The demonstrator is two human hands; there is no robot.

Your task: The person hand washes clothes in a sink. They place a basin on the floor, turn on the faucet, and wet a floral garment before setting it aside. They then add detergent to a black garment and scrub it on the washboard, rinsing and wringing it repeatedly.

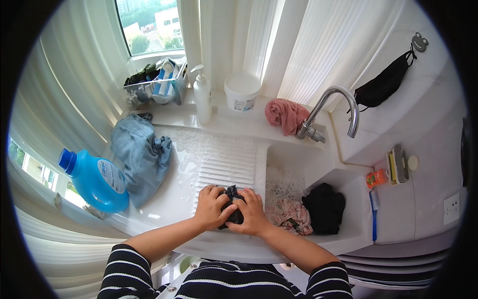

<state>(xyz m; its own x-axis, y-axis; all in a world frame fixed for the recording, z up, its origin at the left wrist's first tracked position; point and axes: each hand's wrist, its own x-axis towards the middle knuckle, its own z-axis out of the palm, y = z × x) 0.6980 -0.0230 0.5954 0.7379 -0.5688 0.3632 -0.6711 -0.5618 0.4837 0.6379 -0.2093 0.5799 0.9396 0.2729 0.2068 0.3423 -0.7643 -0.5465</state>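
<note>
Here at the washboard (pixel 227 172), a black cloth bundle (pixel 235 216) sits bunched at the near end, left hand (pixel 211 209) and right hand (pixel 254 214) cupped round it from either side! The fingers (pixel 210 191) are curled well in, only partly open, thumbs on the near side, cloth gripped between them. To work it well, I'd say, press evenly, push across the washboard's ridges, and turn the wad so fresh folds meet them. Its long axis, as far as crumpled cloth shows one, runs away from the person, tuft pointing toward the washboard's far end; front or back, I can't tell.
</note>
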